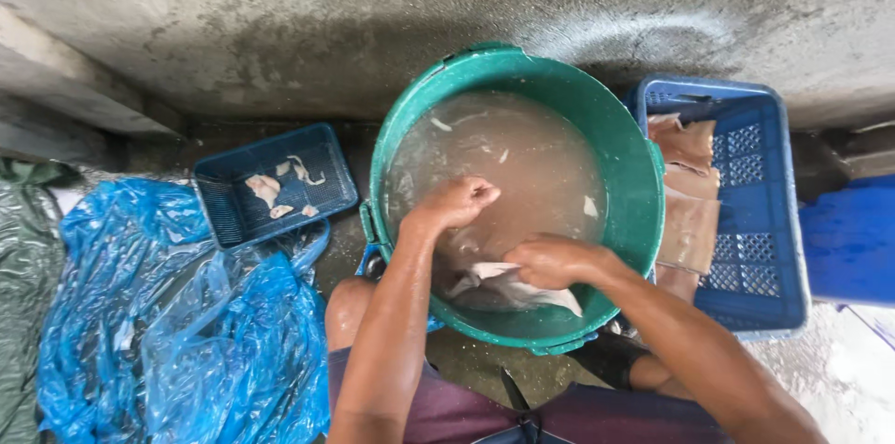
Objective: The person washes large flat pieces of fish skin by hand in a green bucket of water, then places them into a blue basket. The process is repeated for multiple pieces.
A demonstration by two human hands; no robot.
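Crumpled blue plastic sheeting lies beside a small blue basket of pale scraps — a wet concrete wall rises behind.

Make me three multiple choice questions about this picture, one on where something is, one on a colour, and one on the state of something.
1. Where does the small blue tray lie?
A. to the left of the green tub
B. inside the tub
C. on the person's knee

2. What colour is the crate to the right of the tub?
A. red
B. blue
C. white

3. How is the water in the green tub?
A. clear
B. frozen
C. cloudy brown

Answers: 1 A, the tray lies on the floor left of the tub, beside the blue plastic sheet. 2 B, its lattice walls are blue. 3 C, the water is murky around the left hand and right hand.
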